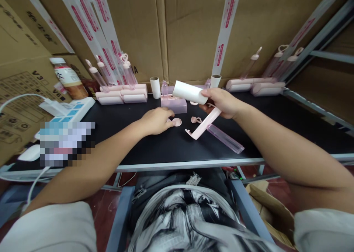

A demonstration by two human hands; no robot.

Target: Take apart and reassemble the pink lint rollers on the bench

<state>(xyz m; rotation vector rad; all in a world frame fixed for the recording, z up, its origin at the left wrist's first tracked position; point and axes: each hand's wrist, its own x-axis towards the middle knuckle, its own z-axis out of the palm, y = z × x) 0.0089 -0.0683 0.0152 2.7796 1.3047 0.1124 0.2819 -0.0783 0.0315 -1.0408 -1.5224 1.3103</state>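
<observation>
My right hand (221, 101) is closed around a white paper roll (190, 92), tilted above the table. The same hand also grips a pale pink, long plastic cover (206, 125), which hangs below the roll. At the table's middle my left hand (158, 120) has its fingers curled at a small round pink cap (177, 122), with thumb and fingertips on its edge. Between the hands lies a small pink loop-topped plug (196, 119). A clear pink tube (226, 138) lies under the cover. Behind the left hand is a translucent pink case (177, 106).
Two white rolls (155, 88) stand by the cardboard wall. Pink roller units with upright tubes (134, 93) line the back left; others (268, 89) are at the back right. On the left are a bottle (69, 79), a power strip (73, 114) and white cables.
</observation>
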